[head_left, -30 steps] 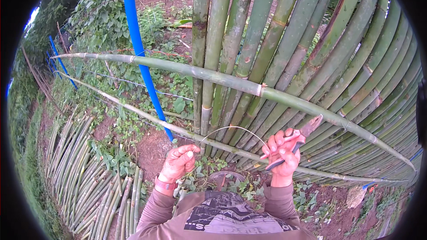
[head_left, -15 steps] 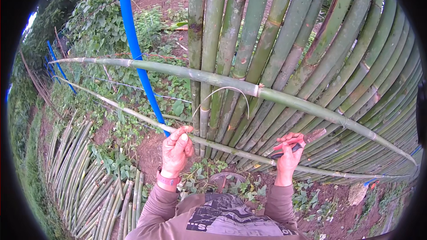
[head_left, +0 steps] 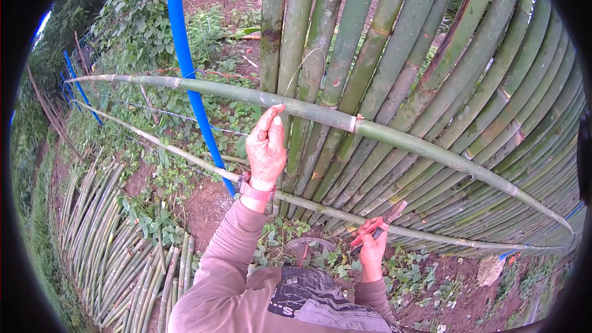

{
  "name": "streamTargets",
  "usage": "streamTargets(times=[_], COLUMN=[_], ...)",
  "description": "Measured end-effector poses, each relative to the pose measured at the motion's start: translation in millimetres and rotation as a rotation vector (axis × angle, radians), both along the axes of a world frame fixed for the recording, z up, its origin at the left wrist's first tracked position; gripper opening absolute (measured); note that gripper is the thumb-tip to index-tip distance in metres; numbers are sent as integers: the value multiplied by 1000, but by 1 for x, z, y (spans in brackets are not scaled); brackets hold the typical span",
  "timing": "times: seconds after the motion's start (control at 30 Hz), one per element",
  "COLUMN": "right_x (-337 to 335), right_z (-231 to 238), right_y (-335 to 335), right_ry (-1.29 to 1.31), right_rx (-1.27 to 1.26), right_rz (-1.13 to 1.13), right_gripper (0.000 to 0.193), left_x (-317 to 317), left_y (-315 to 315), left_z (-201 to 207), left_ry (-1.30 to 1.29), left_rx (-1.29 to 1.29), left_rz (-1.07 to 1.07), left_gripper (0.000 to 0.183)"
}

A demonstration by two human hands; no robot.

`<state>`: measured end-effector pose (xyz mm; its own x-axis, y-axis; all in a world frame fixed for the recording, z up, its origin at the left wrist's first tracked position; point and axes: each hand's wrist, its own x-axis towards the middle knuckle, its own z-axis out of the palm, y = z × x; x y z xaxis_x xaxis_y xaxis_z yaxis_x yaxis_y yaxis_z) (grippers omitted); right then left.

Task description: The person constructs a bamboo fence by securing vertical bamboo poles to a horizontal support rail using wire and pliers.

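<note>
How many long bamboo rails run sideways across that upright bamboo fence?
2. The thick upper green bamboo rail crosses at the raised left hand; the thin lower bamboo rail passes by the right hand, which holds red-handled pliers. Others may be hidden.

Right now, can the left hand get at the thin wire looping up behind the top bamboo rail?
Probably yes: the left hand already rests on the top rail, and the wire rises just above its fingertips, nothing between.
</note>
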<state>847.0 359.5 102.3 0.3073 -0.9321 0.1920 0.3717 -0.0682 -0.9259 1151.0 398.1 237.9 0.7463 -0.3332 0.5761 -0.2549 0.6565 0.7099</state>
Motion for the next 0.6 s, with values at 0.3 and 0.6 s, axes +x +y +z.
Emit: streamTargets(times=[0.3, 0.6], right_x=[1, 14], right_z=[-2, -4], right_y=[11, 27], right_ry=[45, 132], right_rx=[11, 85], right_rz=[94, 150], right_gripper=[35, 34], left_x=[4, 6], left_y=[-58, -37], left_z=[5, 38], left_ry=[-247, -388], left_rx=[165, 390], left_rz=[310, 352], left_gripper=[26, 27])
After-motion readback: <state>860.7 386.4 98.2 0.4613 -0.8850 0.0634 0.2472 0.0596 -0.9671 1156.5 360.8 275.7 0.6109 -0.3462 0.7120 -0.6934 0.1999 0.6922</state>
